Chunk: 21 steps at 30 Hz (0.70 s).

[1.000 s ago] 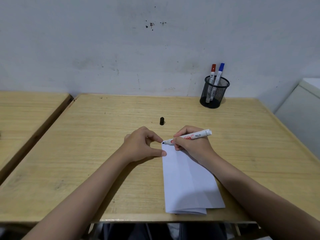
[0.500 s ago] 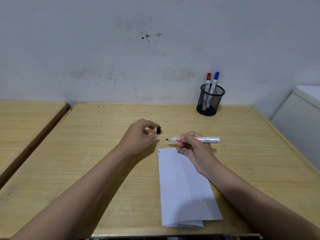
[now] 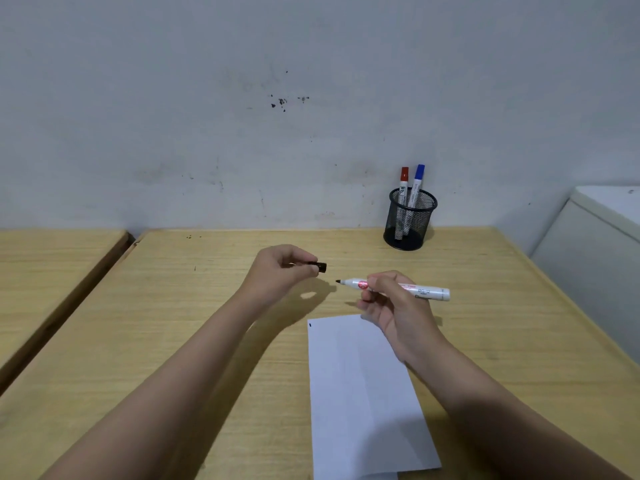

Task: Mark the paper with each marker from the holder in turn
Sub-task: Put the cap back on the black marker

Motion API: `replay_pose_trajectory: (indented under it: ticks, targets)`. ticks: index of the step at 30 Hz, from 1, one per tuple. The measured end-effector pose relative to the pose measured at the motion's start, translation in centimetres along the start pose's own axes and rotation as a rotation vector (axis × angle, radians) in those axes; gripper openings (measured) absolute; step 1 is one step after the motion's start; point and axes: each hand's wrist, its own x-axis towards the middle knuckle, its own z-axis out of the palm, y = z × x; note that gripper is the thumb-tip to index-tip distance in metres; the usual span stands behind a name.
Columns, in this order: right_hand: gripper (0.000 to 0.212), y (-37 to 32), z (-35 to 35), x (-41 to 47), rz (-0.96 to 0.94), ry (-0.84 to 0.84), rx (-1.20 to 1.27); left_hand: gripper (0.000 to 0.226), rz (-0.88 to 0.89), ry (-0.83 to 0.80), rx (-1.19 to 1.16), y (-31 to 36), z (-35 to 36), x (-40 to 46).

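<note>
Marker (image 3: 398,289), uncapped, lies level in the gripping right hand (image 3: 391,306) above the table (image 3: 173,323), tip pointing left at the black cap (image 3: 320,267) pinched by the left hand (image 3: 280,271). Paper (image 3: 360,393) below bears one small mark at its far left corner. Holder (image 3: 410,220) keeps a red marker (image 3: 403,183) and a blue marker (image 3: 417,183).

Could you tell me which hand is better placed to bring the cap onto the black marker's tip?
Left hand: it already pinches the cap, just left of the marker tip.
</note>
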Motion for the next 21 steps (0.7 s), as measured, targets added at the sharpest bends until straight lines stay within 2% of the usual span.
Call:
replay_pose_trajectory:
  ticks: [2, 5, 9, 16, 21]
  targets:
    - [0.01, -0.7, 0.3, -0.2, -0.037, -0.004, 0.028, 0.016, -0.016, -0.063, -0.199, 0.7, -0.1, -0.9]
    - [0.016, -1.5, 0.8, -0.7, -0.077, -0.017, 0.036, 0.021, -0.034, -0.131, -0.349, 1.3, 0.2, -2.0]
    - [0.023, -2.1, 1.3, -1.5, -0.107, -0.027, -0.008, 0.02, -0.039, -0.148, -0.369, 1.9, 0.5, -3.0]
    - [0.013, -2.8, 1.8, -2.6, -0.103, -0.085, -0.063, 0.014, 0.009, -0.188, -0.372, 3.1, 0.9, -4.5]
    - [0.007, -3.3, 2.2, -3.1, -0.111, -0.098, -0.038, 0.014, 0.085, -0.127, -0.371, 3.7, 0.9, -5.1]
